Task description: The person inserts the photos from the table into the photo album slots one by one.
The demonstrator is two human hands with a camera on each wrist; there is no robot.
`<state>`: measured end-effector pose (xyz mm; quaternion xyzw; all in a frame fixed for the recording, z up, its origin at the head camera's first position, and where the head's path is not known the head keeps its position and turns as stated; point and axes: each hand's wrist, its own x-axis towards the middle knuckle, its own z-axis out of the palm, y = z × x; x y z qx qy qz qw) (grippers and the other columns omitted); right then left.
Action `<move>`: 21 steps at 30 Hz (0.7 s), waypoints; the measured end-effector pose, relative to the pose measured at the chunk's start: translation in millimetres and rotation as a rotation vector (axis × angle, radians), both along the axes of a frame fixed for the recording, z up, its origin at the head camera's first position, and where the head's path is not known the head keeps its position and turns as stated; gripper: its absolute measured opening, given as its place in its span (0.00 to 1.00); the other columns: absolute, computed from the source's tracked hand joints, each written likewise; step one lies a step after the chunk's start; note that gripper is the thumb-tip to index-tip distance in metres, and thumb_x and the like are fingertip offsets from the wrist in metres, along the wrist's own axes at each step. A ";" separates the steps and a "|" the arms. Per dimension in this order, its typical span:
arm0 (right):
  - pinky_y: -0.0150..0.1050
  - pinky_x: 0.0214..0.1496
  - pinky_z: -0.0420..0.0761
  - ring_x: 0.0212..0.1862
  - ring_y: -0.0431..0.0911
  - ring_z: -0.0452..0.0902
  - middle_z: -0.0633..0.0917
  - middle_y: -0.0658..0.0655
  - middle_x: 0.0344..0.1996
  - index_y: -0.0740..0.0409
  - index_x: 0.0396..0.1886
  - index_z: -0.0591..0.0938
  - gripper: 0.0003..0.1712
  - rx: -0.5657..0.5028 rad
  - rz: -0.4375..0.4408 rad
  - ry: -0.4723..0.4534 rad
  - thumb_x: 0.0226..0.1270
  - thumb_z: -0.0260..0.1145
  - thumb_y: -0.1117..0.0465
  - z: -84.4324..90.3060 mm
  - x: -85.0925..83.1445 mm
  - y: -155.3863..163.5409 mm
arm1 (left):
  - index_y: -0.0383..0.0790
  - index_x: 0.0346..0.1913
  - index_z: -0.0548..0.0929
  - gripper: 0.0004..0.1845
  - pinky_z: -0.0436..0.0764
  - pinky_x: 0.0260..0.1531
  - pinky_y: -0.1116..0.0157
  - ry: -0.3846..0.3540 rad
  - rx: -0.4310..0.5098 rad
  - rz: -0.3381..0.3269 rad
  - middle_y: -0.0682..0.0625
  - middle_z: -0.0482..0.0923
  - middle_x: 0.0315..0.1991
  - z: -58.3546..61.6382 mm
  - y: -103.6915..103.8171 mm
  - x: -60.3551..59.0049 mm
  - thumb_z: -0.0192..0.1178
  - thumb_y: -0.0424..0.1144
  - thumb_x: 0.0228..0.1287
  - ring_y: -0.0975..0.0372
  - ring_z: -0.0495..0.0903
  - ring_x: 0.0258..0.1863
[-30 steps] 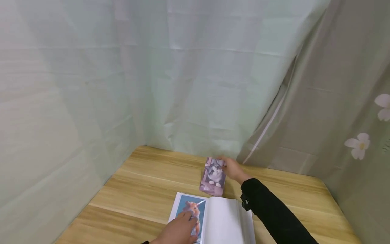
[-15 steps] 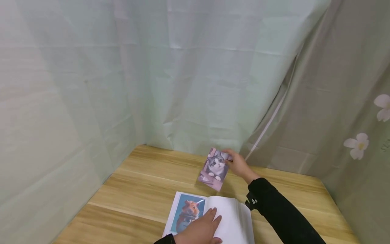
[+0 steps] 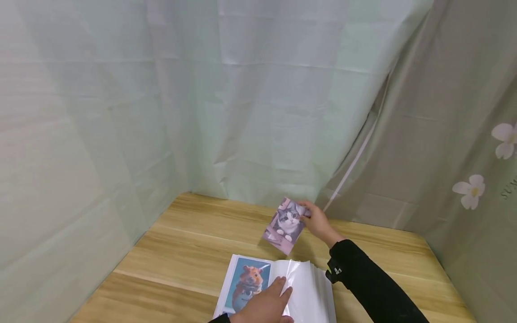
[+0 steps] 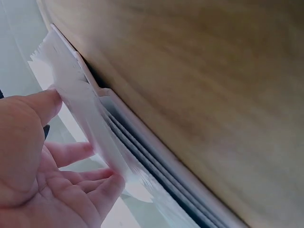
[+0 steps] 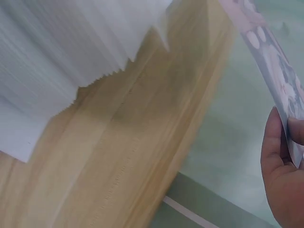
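My right hand (image 3: 319, 223) pinches a cat picture card (image 3: 284, 226) by its upper right edge, thumb in front and fingers behind. The card, pinkish with a grey-and-white cat, is tilted above the table behind the album. In the right wrist view the same card (image 5: 273, 61) is seen almost edge-on. An open photo album (image 3: 307, 291) lies below, with a hamster picture (image 3: 248, 282) in its left page. My left hand (image 3: 268, 303) rests with spread fingers on the clear sleeve page near the fold. In the left wrist view, its fingertips touch the pages (image 4: 85, 104).
The album stands on a wood-grain table (image 3: 169, 264). Pale curtains (image 3: 258, 112) hang behind and to the left of the table; a grey-green one with white flowers (image 3: 470, 192) hangs at the right.
My right hand has lifted the cat picture card off the table and tilted it, moving slightly right. My left hand has slid right from the hamster picture to the album's fold.
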<state>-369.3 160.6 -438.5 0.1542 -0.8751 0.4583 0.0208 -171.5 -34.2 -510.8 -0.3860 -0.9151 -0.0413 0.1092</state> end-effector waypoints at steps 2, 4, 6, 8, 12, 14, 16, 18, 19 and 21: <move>0.41 0.34 0.83 0.36 0.49 0.80 0.80 0.64 0.40 0.64 0.64 0.76 0.26 -0.009 -0.007 -0.020 0.66 0.63 0.77 -4.6 1.0 1.3 | 0.37 0.62 0.81 0.35 0.80 0.47 0.73 -0.030 -0.005 0.009 0.38 0.75 0.61 0.8 0.6 0.9 0.58 0.63 0.65 0.52 0.77 0.61; 0.44 0.36 0.84 0.37 0.49 0.79 0.79 0.65 0.42 0.65 0.64 0.75 0.26 -0.024 -0.014 -0.049 0.66 0.63 0.78 -9.2 2.4 2.6 | 0.37 0.62 0.80 0.34 0.80 0.47 0.73 -0.055 -0.012 0.018 0.38 0.75 0.62 1.4 1.4 1.9 0.59 0.62 0.65 0.52 0.77 0.61; 0.48 0.38 0.85 0.37 0.49 0.79 0.79 0.66 0.43 0.66 0.64 0.75 0.26 -0.039 -0.022 -0.070 0.66 0.63 0.78 -13.1 3.6 3.9 | 0.38 0.63 0.80 0.34 0.80 0.46 0.73 -0.077 -0.014 0.027 0.38 0.75 0.62 1.9 2.5 2.8 0.60 0.61 0.65 0.52 0.77 0.61; 0.49 0.38 0.85 0.36 0.49 0.79 0.78 0.67 0.45 0.68 0.63 0.75 0.25 -0.049 -0.021 -0.077 0.66 0.62 0.79 -16.4 4.1 5.2 | 0.38 0.63 0.80 0.34 0.80 0.46 0.73 -0.092 -0.009 0.038 0.38 0.74 0.63 2.0 3.3 3.2 0.61 0.60 0.65 0.53 0.77 0.62; 0.44 0.34 0.85 0.35 0.48 0.79 0.77 0.67 0.46 0.69 0.61 0.76 0.24 -0.066 -0.010 -0.101 0.65 0.62 0.80 -22.1 1.0 7.0 | 0.39 0.63 0.80 0.34 0.81 0.44 0.73 -0.091 0.003 0.054 0.39 0.74 0.63 1.0 2.4 1.2 0.61 0.61 0.64 0.53 0.77 0.62; 0.43 0.33 0.85 0.35 0.48 0.80 0.77 0.67 0.45 0.70 0.60 0.76 0.23 -0.083 0.018 -0.131 0.65 0.61 0.81 -24.8 -0.3 9.3 | 0.39 0.63 0.80 0.34 0.81 0.44 0.73 -0.102 0.004 0.065 0.39 0.74 0.63 0.3 1.9 -0.2 0.63 0.60 0.63 0.53 0.76 0.62; 0.42 0.33 0.85 0.36 0.48 0.80 0.78 0.66 0.45 0.70 0.60 0.76 0.23 -0.095 0.038 -0.170 0.65 0.61 0.81 -26.2 1.2 12.4 | 0.39 0.63 0.80 0.34 0.81 0.44 0.73 -0.109 0.005 0.065 0.39 0.74 0.64 -1.3 1.9 -0.3 0.61 0.62 0.64 0.53 0.76 0.63; 0.43 0.34 0.85 0.38 0.48 0.80 0.78 0.66 0.45 0.71 0.60 0.76 0.23 -0.094 0.073 -0.199 0.65 0.61 0.81 -26.8 3.8 17.9 | 0.39 0.63 0.80 0.35 0.81 0.44 0.72 -0.114 0.001 0.058 0.39 0.74 0.64 -2.7 3.0 0.7 0.59 0.64 0.65 0.53 0.75 0.63; 0.43 0.34 0.85 0.38 0.48 0.80 0.79 0.66 0.46 0.71 0.60 0.76 0.22 -0.089 0.091 -0.213 0.65 0.61 0.81 -26.5 5.3 20.8 | 0.38 0.63 0.79 0.36 0.81 0.44 0.72 -0.125 0.004 0.055 0.38 0.73 0.64 -3.4 3.6 1.2 0.57 0.65 0.66 0.52 0.75 0.63; 0.42 0.34 0.85 0.39 0.48 0.80 0.79 0.66 0.47 0.71 0.60 0.76 0.22 -0.073 0.117 -0.226 0.66 0.61 0.80 -25.3 7.0 26.0 | 0.38 0.63 0.80 0.38 0.82 0.44 0.70 -0.113 0.012 0.039 0.37 0.74 0.64 -5.1 4.5 2.2 0.54 0.67 0.67 0.52 0.76 0.62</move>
